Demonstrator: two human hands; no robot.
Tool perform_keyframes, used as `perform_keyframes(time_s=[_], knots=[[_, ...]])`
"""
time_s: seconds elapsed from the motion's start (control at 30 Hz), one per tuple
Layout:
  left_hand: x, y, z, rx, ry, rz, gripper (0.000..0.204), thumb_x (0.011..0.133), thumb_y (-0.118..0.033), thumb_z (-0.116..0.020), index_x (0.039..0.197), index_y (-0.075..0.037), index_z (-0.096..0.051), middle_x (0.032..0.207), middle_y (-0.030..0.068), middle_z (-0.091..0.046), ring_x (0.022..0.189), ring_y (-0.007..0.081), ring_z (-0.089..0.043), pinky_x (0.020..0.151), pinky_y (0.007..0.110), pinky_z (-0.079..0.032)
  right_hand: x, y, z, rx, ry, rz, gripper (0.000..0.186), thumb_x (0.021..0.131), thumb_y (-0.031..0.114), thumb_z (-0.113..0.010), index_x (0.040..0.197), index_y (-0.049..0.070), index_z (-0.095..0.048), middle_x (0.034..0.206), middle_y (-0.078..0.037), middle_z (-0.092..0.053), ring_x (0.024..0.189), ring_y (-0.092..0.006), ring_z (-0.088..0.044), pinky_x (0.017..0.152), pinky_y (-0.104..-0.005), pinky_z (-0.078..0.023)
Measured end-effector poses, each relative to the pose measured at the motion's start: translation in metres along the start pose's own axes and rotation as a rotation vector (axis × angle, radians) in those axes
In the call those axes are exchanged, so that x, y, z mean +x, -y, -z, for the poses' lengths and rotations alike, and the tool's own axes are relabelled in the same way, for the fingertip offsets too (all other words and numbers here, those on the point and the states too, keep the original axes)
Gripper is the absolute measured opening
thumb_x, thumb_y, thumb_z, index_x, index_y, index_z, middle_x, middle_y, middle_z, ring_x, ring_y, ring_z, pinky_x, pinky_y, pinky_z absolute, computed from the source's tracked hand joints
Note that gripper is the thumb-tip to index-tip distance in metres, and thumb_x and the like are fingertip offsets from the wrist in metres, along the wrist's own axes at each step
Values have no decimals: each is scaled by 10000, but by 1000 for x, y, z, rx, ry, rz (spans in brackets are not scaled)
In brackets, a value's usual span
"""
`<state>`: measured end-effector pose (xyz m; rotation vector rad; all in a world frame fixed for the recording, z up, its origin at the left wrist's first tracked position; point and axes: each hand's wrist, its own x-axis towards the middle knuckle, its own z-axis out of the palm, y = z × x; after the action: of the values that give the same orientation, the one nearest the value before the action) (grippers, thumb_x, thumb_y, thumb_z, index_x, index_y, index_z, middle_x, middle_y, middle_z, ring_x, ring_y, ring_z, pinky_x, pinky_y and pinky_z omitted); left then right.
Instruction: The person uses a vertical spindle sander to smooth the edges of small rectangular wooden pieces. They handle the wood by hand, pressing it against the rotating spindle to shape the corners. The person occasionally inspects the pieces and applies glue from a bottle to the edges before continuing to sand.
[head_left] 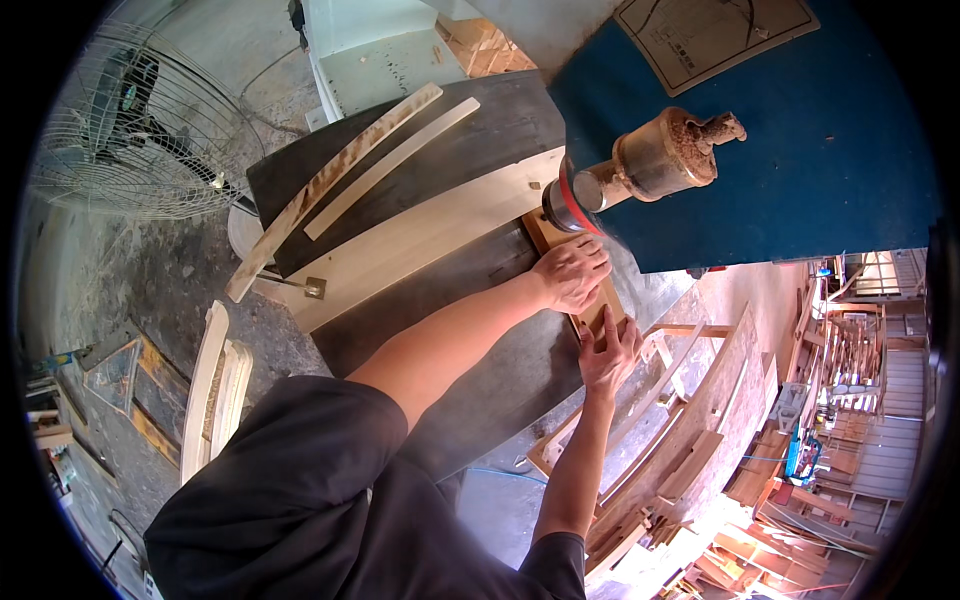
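A short brown wooden board (606,300) lies on the dark metal machine table (480,345), its far end beside a round cutter head (570,203) with a red rim. My left hand (574,272) reaches across the table, its fingers curled over the board close to that head. Nearer to me, my right hand (611,355) grips the board's near end, with the thumb on the left and the fingers along the right. Whether the head is spinning I cannot tell. The board's underside is hidden.
A dust-coated cylindrical shaft (665,155) juts from the blue machine body (790,180). A long pale plank (420,235) crosses the table, with two curved wooden strips (335,190) behind. Far left stands a wire fan (140,120); at right, a wooden rack (670,430) holds offcuts.
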<state>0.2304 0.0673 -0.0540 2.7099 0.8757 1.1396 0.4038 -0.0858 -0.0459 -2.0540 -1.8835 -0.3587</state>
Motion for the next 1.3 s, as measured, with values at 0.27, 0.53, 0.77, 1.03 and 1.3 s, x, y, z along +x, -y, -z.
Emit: perform_keyframes(time_s=[0.27, 0.53, 0.77, 1.03, 1.3], knots=[[1, 0, -2, -5, -17, 2, 316, 896, -302, -690, 1091, -54, -717, 1182, 103, -696, 1219, 280, -607, 1146, 410, -434, 1, -2, -1, -1, 3, -9, 605, 797, 396, -888, 1371, 241, -776, 1450, -210, -614, 1313, -418, -577, 1141, -564, -437], [2, 1, -2, -19, 64, 18, 346, 901, -314, -683, 1123, -51, -716, 1213, 111, -697, 1240, 287, -605, 1159, 422, -429, 5, 4, 5, -27, 9, 11, 576, 838, 364, -869, 1379, 191, -771, 1416, -242, -638, 1276, -432, -595, 1130, -544, -470], [3, 0, -4, -22, 63, 15, 353, 899, -314, -683, 1129, -50, -717, 1225, 115, -700, 1252, 288, -604, 1157, 421, -430, 4, -2, 0, -11, 4, -3, 609, 793, 379, -890, 1371, 230, -772, 1434, -202, -611, 1317, -413, -572, 1137, -560, -437], [5, 0, -5, -10, 59, 18, 349, 890, -309, -684, 1118, -48, -719, 1193, 109, -703, 1239, 284, -607, 1144, 411, -440, 4, -4, -1, -2, 0, -5, 611, 798, 396, -888, 1373, 226, -771, 1435, -200, -613, 1319, -406, -572, 1141, -559, -427], [5, -1, -2, -26, 64, 32, 342, 889, -301, -688, 1116, -47, -720, 1197, 105, -701, 1238, 281, -607, 1140, 408, -443, 7, 3, 7, -30, 8, 8, 573, 841, 373, -865, 1378, 197, -773, 1429, -250, -638, 1286, -437, -594, 1131, -542, -468]])
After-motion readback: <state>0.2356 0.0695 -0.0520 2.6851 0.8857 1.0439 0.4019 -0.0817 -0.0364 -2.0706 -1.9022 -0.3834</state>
